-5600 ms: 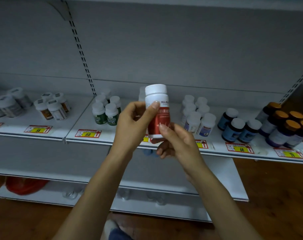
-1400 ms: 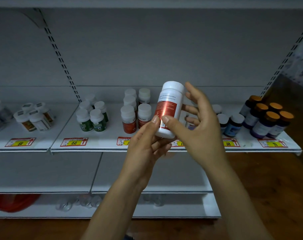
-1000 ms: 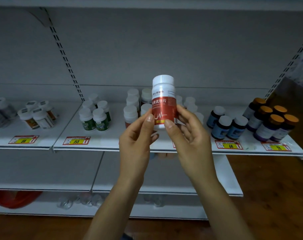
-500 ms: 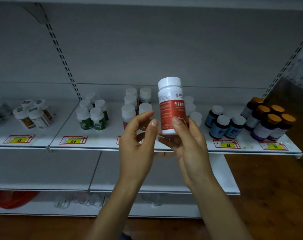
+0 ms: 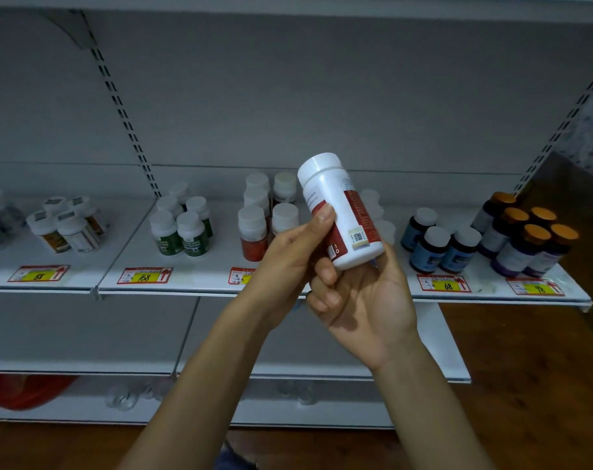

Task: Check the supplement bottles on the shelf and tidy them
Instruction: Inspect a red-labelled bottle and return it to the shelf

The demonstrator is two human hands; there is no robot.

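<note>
So right now the red-and-white bottle (image 5: pixel 339 212) is up off the shelf (image 5: pixel 203 289), held out in front of it with both hands. It's tilted: white cap (image 5: pixel 322 162) leaning up and to the left, base down to the right. The side facing the camera shows some small print plus a little QR sticker (image 5: pixel 358 237) on the red part of the label. The left-hand grip (image 5: pixel 288 262) comes in from the left and pinches it, thumb (image 5: pixel 324 217) flat against the bottle's side, the other fingers round the back where I can't see them. The right-hand grip (image 5: pixel 366 300) is palm toward the camera, cupping the base from below with its fingers (image 5: pixel 325 276) curled in tight under it. Both are closed on that one bottle and nothing else. On the shelf behind: red-label bottles (image 5: pixel 254 228) with white caps just left of the hands, green-label bottles (image 5: pixel 183 235) further left, blue bottles (image 5: pixel 437 247) to the right, and orange-capped dark bottles (image 5: pixel 525 239) at the far right end. A couple of pale bottles (image 5: pixel 373 206) peek out directly behind the held one, too hidden to read. Yellow price tags sit along the shelf's front edge, a 168 tag (image 5: pixel 144 276) under the green ones and a 68 tag (image 5: pixel 446 285) under the blue ones. Lower down there's a lower shelf (image 5: pixel 85 366), also white, something red (image 5: pixel 24 390) tucked at the bottom left, and a wooden floor (image 5: pixel 532 385).
</note>
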